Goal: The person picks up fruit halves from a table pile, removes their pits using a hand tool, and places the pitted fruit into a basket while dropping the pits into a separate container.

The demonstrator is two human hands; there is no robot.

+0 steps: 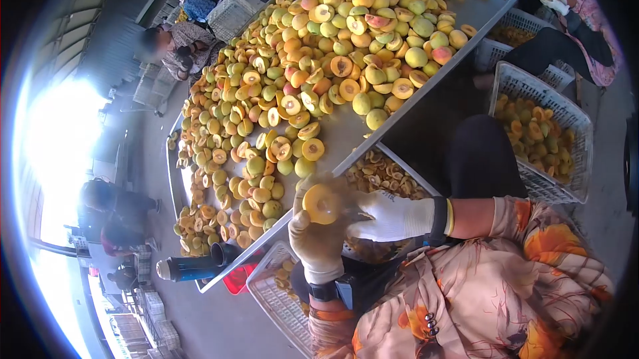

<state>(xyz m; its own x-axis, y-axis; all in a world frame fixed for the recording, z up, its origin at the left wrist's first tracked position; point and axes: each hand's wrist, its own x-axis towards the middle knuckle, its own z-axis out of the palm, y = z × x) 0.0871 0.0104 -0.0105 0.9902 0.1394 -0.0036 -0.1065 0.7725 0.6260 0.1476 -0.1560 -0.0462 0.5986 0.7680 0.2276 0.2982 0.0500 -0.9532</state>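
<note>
My left hand (315,250), in a dirty knitted glove, is closed around a halved peach (321,204) with its orange cut face showing. Close beside it, my right hand (393,216) in a white glove has its fingers curled toward the fruit. Blur and the dark, smeared fingertips hide what they hold, if anything. Both hands are at the near edge of a metal table (346,134) heaped with whole and halved peaches (339,46). Below the hands, a crate (389,176) contains cut fruit pieces.
A white crate of peach pieces (586,139) stands at the right, another crate (273,292) under the table edge. A blue flask (190,268) and a red container (239,279) are at the table's corner. Other people (183,46) are around the table.
</note>
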